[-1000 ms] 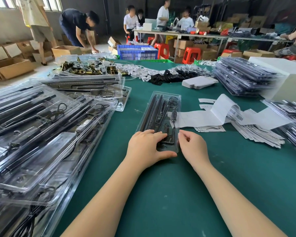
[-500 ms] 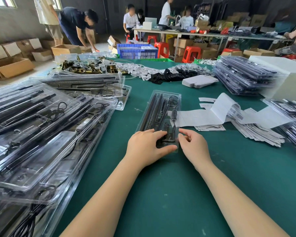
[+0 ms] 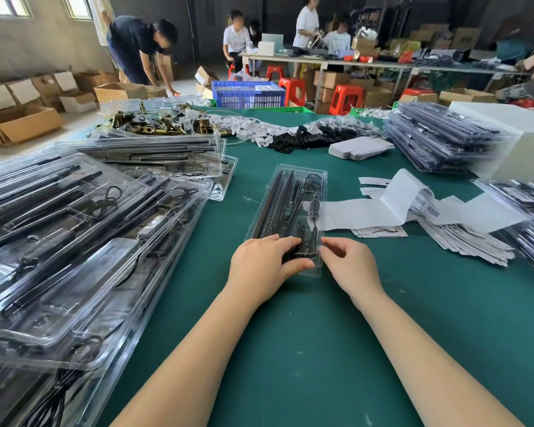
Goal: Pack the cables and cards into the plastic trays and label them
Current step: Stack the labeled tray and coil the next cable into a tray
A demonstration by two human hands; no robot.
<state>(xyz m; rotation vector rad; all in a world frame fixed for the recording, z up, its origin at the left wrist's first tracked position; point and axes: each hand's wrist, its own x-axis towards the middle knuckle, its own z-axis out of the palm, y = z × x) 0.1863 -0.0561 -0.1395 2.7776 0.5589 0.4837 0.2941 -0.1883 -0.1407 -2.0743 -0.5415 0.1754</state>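
Your left hand (image 3: 264, 261) is lying flat, fingers straight, on the near end of a clear plastic tray (image 3: 290, 208) on the green tabletop (image 3: 305, 349), while your right hand (image 3: 349, 263) is pinching its near right edge in a curled grip beside the label sheets (image 3: 383, 208).

This is a packing workshop or small warehouse floor. A green-topped table (image 3: 290, 349) carries stacks of clear plastic trays (image 3: 74, 241), loose hardware and barcode label sheets (image 3: 407, 204), while open cardboard boxes (image 3: 16, 121), a blue crate (image 3: 248, 94) and red stools (image 3: 342, 98) surround other workers (image 3: 142, 47) at a long bench (image 3: 383, 64).
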